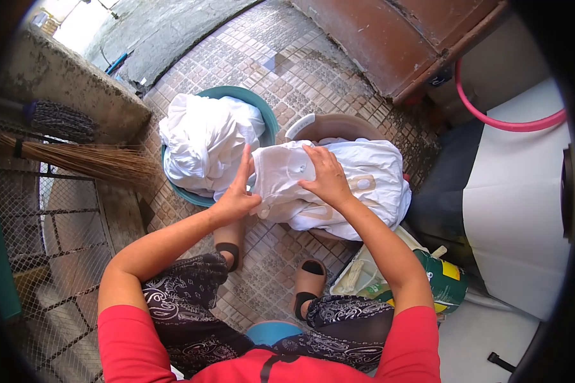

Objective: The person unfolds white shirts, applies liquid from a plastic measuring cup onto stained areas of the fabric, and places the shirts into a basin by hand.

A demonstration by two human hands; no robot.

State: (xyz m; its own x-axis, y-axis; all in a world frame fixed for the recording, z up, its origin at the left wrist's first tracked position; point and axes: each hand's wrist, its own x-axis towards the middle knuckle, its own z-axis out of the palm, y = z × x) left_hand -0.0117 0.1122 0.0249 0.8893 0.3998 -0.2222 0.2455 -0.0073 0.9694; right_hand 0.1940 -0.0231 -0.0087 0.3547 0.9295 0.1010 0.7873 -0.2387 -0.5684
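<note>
My left hand (239, 195) is at the left edge of a white cloth (278, 169), its index finger stretched out and its thumb apart from it. My right hand (328, 177) rests on the right part of the same cloth, fingers curved and thumb apart, near a small dark mark. Beneath and to the right, white laundry (370, 185) with pale tan marks fills a brownish basin (338, 126). More white laundry (207, 137) is heaped in a teal basin (266, 115) on the left. Whether either hand pinches the cloth is hard to tell.
A straw broom (83, 156) and a wire mesh (64, 255) are on the left. Sandaled feet stand on the tiled floor (255, 281). At the right are a green container (444, 281), a pink hoop (521, 124) and a white surface (517, 210). A brown metal panel (383, 38) stands behind.
</note>
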